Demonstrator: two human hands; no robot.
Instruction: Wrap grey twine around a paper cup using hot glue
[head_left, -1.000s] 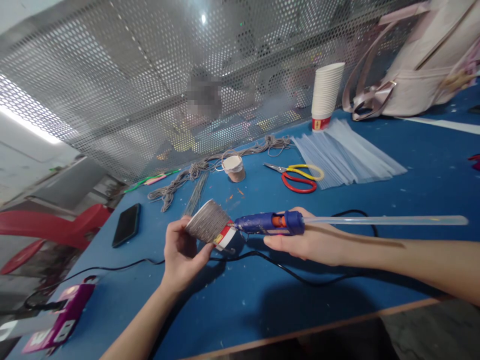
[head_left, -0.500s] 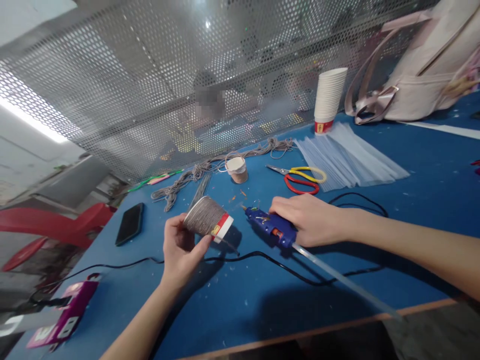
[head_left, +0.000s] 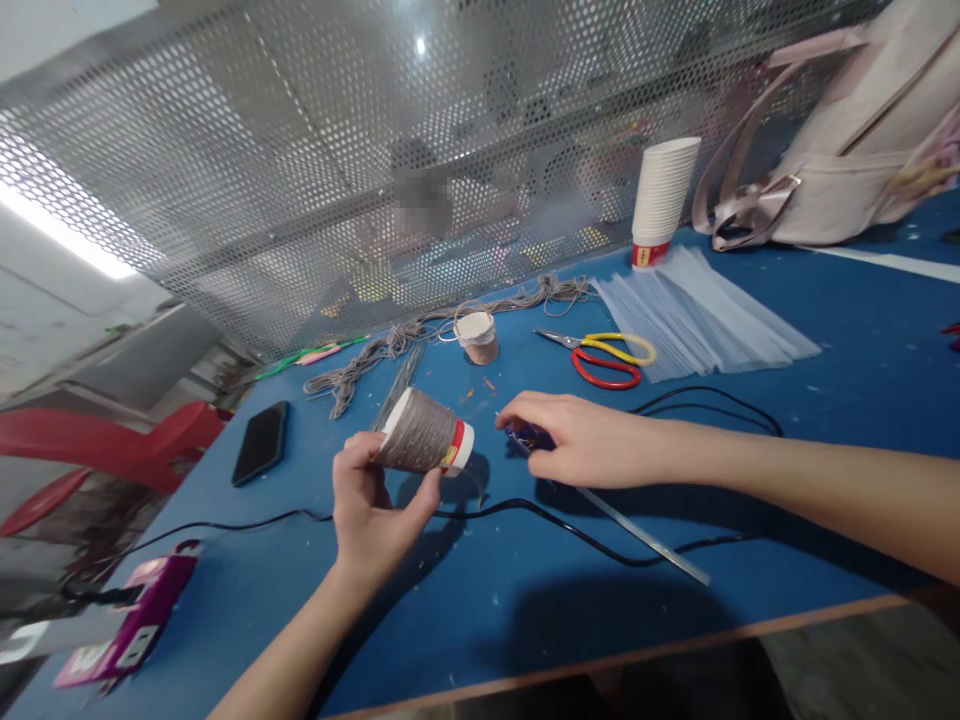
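Table blue, specked; perf. screen behind; wrapped cup in L hand.

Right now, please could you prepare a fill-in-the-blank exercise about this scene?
The left hand holds a cord-wrapped cup with a ____ band.
The right hand partly hides a glue gun coloured ____.
The scissors have red and ____ handles.
In the picture, the phone lies to the cup's ____.
Missing: red; blue; yellow; left.
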